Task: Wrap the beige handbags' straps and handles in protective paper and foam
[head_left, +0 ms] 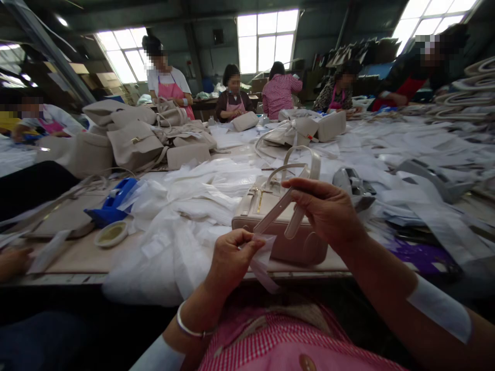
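A beige handbag (282, 247) with two looped handles and a gold-coloured clasp stands upright at the table's front edge before me. My right hand (328, 208) is closed, pinching a narrow beige strap (274, 211) above the bag's front. The strap slants down to the left, and its lower end comes close to my left fingertips. In a pinch, my left hand (234, 252) grips a translucent white strip of wrapping (266, 257), which hangs down in front of the bag. Whether the left fingers also touch the strap end, I cannot tell.
White wrapping sheets (170, 242) heap up left of the bag. A blue tape dispenser (112, 203), a tape roll (111, 234) and a grey dispenser (352, 185) lie about. Beige bags (135, 139) pile up behind. Several co-workers surround the table; a hand (13, 263) shows far left.
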{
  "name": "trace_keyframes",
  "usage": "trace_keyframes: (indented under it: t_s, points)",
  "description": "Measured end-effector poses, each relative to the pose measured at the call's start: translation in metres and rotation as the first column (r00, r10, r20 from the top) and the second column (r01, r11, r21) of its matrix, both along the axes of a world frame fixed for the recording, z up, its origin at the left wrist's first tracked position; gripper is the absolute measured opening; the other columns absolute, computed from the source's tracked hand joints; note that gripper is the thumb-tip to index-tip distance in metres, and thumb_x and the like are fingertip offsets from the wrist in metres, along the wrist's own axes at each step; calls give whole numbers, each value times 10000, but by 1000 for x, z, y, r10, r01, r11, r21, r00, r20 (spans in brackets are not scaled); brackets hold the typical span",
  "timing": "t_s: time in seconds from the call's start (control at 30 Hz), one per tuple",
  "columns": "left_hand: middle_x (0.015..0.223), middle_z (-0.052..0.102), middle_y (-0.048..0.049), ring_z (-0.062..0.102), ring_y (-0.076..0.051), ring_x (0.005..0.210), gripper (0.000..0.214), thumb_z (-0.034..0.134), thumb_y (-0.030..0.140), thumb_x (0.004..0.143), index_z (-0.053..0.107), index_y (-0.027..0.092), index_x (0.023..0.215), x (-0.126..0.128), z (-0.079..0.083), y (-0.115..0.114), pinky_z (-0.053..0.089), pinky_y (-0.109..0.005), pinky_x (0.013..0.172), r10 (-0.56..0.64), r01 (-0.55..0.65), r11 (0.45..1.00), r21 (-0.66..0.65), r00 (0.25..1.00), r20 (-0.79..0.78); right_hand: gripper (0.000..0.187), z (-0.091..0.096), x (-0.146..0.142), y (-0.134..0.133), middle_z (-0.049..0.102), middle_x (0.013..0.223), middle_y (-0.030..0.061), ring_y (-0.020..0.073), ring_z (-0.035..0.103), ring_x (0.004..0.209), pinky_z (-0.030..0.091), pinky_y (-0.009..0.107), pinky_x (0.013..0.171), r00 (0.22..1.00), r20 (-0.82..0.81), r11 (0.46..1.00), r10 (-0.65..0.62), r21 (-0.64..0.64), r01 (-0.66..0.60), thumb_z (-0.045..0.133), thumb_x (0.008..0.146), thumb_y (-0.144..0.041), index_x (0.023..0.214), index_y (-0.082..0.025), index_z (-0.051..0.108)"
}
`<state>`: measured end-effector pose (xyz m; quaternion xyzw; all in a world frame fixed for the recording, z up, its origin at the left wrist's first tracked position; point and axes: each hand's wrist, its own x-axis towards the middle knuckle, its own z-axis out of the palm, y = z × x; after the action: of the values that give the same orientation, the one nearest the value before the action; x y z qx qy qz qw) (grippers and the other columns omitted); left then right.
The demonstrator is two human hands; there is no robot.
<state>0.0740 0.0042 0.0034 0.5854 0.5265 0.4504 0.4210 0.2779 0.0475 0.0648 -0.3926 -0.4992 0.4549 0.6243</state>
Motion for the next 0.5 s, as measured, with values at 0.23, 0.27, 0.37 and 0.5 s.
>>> trace_keyframes:
  t_s: [0.23,0.27,0.37,0.5]
  points:
    - [624,622,34,511,-102,611,202,757,329,746,659,180,650,1,4,2,405,-215,587,24,-23,1000,19,999,-36,189,16,1,-12,778,980,17,191,713,904,604,298,744,999,36,997,-15,78,13,796,745,-231,929,-272,789]
    - [624,628,32,511,-101,605,195,757,333,745,673,181,656,1,5,2,404,-214,581,22,-22,1000,7,999,-28,195,17,3,-11,778,979,15,187,714,896,607,290,737,999,25,996,-31,84,29,796,745,-223,933,-274,788]
    - [631,647,25,518,-101,605,197,766,350,739,693,181,666,0,7,3,403,-212,577,18,-18,1000,-24,1000,7,222,19,8,-9,778,969,11,168,717,849,610,255,682,999,1,994,-55,95,54,800,736,-203,945,-276,786]
    - [632,647,22,520,-98,611,216,781,355,721,688,173,653,0,10,1,403,-207,579,0,3,998,-59,998,64,227,16,13,-6,777,973,29,182,718,795,603,250,560,997,42,995,-58,86,54,806,725,-239,950,-258,783]
